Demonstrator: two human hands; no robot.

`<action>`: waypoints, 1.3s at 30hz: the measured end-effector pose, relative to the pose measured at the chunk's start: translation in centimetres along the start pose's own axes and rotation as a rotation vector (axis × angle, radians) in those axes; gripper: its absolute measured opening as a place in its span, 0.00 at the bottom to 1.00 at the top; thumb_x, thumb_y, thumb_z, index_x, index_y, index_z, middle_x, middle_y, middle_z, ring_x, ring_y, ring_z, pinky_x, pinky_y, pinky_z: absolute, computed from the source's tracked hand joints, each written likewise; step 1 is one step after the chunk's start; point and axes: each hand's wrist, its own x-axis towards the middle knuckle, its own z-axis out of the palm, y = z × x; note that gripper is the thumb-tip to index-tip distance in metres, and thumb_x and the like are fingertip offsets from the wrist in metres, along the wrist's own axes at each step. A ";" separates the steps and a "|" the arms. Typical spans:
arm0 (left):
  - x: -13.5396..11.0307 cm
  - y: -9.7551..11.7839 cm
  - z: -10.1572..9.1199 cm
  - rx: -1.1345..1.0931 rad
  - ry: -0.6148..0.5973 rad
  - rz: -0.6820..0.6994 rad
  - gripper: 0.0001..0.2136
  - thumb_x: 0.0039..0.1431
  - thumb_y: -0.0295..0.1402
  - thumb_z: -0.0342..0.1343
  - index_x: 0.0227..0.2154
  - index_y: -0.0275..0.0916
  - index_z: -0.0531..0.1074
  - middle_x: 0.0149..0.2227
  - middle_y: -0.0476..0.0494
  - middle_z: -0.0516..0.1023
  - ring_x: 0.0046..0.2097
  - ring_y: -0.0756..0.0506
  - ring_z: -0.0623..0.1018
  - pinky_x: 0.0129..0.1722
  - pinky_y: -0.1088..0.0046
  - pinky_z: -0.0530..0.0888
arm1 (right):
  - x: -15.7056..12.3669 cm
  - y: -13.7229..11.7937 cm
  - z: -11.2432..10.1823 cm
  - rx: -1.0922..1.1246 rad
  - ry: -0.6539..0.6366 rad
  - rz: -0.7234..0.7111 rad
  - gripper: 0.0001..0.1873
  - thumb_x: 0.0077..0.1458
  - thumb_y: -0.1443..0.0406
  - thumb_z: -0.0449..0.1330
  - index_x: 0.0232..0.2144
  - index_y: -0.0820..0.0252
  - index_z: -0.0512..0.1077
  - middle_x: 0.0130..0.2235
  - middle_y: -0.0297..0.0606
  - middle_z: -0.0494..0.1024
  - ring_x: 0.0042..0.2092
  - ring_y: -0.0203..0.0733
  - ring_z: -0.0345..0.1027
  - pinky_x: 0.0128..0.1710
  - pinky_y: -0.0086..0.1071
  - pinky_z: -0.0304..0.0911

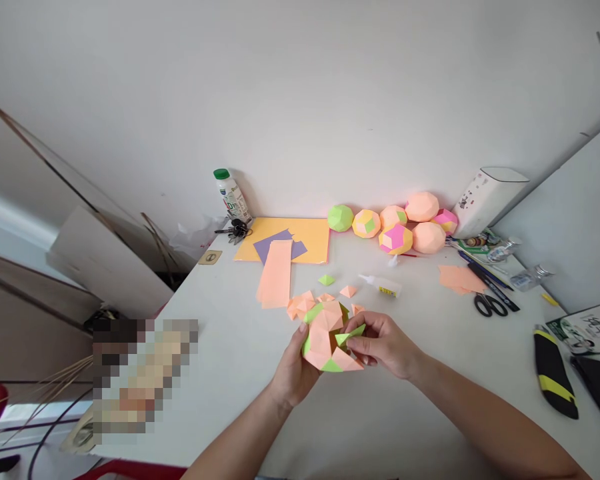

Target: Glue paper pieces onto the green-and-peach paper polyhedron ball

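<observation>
A partly open paper ball (325, 333), made of folded peach and green pieces, is held above the table by my left hand (296, 367). That hand's fingers wrap its left side and underside. Between the thumb and fingers of my right hand (380, 343) is a small green folded paper piece (349, 336), at the gap in the ball's right side. I cannot tell whether the piece touches the ball. Just beyond the ball lie several loose peach folded pieces (349, 291) and a single green folded piece (327, 280). A small glue bottle (385, 286) lies on its side.
Finished paper balls (429, 238) line the wall. Peach strips (275, 275) overlap an orange sheet (313, 240). At the back left stand a bottle (233, 195) and keys (237, 230). Scissors (491, 305), a utility knife (555, 373) and a white container (487, 200) are on the right.
</observation>
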 end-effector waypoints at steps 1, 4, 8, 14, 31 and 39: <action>0.0 0.0 0.0 0.001 0.008 0.000 0.25 0.57 0.52 0.52 0.49 0.38 0.72 0.47 0.37 0.78 0.52 0.34 0.74 0.50 0.59 0.68 | 0.0 0.1 0.0 -0.006 0.008 -0.003 0.15 0.44 0.59 0.70 0.28 0.61 0.70 0.17 0.27 0.69 0.18 0.29 0.58 0.17 0.25 0.49; 0.0 -0.1 -0.1 0.002 0.020 -0.009 0.25 0.57 0.51 0.52 0.49 0.38 0.73 0.47 0.37 0.79 0.51 0.34 0.74 0.50 0.60 0.68 | 0.0 0.2 -0.1 -0.012 0.007 -0.006 0.14 0.45 0.59 0.69 0.29 0.61 0.70 0.15 0.25 0.68 0.17 0.28 0.56 0.16 0.24 0.47; 0.1 -0.1 -0.1 -0.002 0.015 -0.019 0.25 0.57 0.51 0.52 0.49 0.38 0.73 0.47 0.37 0.79 0.51 0.34 0.74 0.50 0.60 0.68 | 0.0 0.2 -0.1 -0.011 -0.013 0.013 0.14 0.46 0.60 0.69 0.28 0.60 0.68 0.15 0.24 0.67 0.17 0.28 0.56 0.16 0.23 0.46; 0.1 0.0 0.0 0.009 -0.016 -0.017 0.26 0.57 0.51 0.52 0.50 0.37 0.72 0.49 0.36 0.78 0.53 0.33 0.73 0.51 0.59 0.67 | 0.0 0.3 0.0 0.012 0.004 0.046 0.15 0.45 0.60 0.69 0.27 0.60 0.67 0.18 0.25 0.68 0.17 0.27 0.56 0.16 0.23 0.46; 0.0 0.1 0.1 0.025 -0.083 -0.019 0.26 0.59 0.51 0.50 0.52 0.35 0.71 0.48 0.33 0.78 0.52 0.33 0.74 0.51 0.57 0.67 | 0.0 0.6 0.2 0.004 -0.010 0.071 0.15 0.43 0.59 0.70 0.28 0.60 0.69 0.17 0.24 0.65 0.17 0.26 0.54 0.16 0.23 0.47; 0.1 0.0 0.0 0.020 -0.074 -0.018 0.27 0.58 0.52 0.50 0.52 0.37 0.71 0.49 0.34 0.78 0.54 0.33 0.73 0.52 0.58 0.67 | 0.0 0.4 0.3 0.019 -0.017 0.048 0.15 0.44 0.60 0.70 0.26 0.60 0.68 0.17 0.24 0.66 0.17 0.26 0.53 0.15 0.23 0.46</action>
